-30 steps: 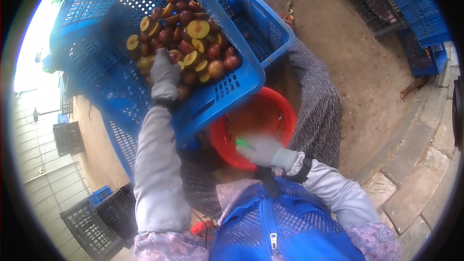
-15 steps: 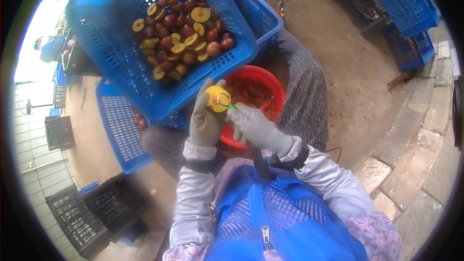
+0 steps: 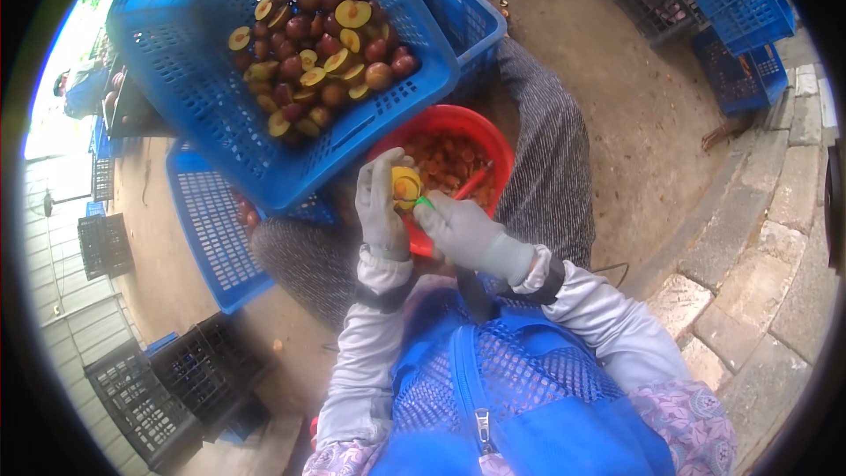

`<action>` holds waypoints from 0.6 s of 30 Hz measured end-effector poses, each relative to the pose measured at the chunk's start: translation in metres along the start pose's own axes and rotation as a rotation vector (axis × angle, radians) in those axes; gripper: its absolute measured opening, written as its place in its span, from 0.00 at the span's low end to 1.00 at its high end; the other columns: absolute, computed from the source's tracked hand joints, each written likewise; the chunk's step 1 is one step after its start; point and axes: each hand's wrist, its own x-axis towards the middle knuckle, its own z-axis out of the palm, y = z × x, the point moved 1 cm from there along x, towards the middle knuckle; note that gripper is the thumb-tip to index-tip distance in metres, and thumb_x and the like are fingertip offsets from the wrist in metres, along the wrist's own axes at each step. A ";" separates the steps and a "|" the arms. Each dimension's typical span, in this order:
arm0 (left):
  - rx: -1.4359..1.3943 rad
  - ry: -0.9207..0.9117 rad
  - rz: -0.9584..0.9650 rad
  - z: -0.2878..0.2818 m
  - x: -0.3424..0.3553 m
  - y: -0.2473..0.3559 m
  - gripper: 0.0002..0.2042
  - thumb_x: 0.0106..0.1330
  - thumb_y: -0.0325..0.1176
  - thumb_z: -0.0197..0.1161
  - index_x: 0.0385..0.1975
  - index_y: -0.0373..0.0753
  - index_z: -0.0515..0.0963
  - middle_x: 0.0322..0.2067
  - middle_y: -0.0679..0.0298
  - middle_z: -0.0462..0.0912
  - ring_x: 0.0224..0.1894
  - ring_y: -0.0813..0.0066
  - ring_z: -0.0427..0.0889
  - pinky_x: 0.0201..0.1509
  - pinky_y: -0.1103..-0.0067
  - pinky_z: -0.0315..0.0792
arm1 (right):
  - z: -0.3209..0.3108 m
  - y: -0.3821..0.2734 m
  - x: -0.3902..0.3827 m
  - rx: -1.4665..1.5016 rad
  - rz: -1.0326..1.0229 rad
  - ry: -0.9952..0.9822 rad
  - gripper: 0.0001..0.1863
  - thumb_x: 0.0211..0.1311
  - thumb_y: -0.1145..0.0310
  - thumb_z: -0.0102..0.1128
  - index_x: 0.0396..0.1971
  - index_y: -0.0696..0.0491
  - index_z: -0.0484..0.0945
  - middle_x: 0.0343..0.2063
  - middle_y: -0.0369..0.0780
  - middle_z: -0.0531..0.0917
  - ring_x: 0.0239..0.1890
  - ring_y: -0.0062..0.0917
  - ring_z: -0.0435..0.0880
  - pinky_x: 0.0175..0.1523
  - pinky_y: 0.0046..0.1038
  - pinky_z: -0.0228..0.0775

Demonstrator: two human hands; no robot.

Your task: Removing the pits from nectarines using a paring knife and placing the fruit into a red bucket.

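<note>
My gloved left hand (image 3: 381,211) is closed around a plum half (image 3: 406,182), its yellow cut face turned toward my right hand. My gloved right hand (image 3: 471,234) grips a small green-handled pitting tool (image 3: 425,203); the handle is mostly hidden in my fingers, and its working end meets the cut face. Just beyond both hands stands a red basin (image 3: 506,150) with many brownish-orange pieces, perhaps pits, and a red stick-like piece (image 3: 473,183). Tilted above it is a blue crate (image 3: 198,128) holding red plums (image 3: 298,28) and yellow-fleshed halves (image 3: 352,14).
Another blue crate (image 3: 480,22) sits beneath the tilted one, and a third (image 3: 220,251) lies by my left knee. Black crates (image 3: 141,401) stand at lower left, more blue crates (image 3: 740,18) at upper right. Brick paving (image 3: 736,256) runs along the right. A person (image 3: 81,88) is far left.
My left hand has turned more upright around the plum half, whose cut face now shows narrower. The tool's loop, visible on the flesh before, is harder to see. The whole view has shifted slightly.
</note>
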 end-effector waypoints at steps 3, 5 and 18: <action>0.328 -0.018 0.153 0.010 0.006 -0.006 0.10 0.62 0.27 0.47 0.41 0.34 0.72 0.34 0.60 0.73 0.37 0.72 0.75 0.39 0.80 0.70 | 0.000 0.016 0.002 -0.149 -0.098 0.122 0.14 0.63 0.59 0.40 0.36 0.55 0.67 0.17 0.47 0.77 0.21 0.42 0.77 0.27 0.39 0.70; 0.822 -0.030 0.406 0.013 0.006 -0.009 0.10 0.60 0.26 0.48 0.40 0.34 0.72 0.34 0.60 0.74 0.37 0.71 0.75 0.40 0.79 0.70 | 0.002 0.033 0.005 -0.483 -0.513 0.150 0.12 0.61 0.62 0.41 0.36 0.54 0.69 0.23 0.49 0.76 0.26 0.43 0.77 0.30 0.41 0.69; 0.653 -0.050 0.122 0.016 -0.002 -0.026 0.14 0.62 0.33 0.43 0.43 0.32 0.68 0.38 0.57 0.68 0.40 0.66 0.73 0.42 0.76 0.70 | -0.021 0.006 -0.002 0.337 0.354 -0.162 0.16 0.64 0.58 0.36 0.38 0.54 0.69 0.14 0.38 0.75 0.09 0.21 0.72 0.13 0.23 0.65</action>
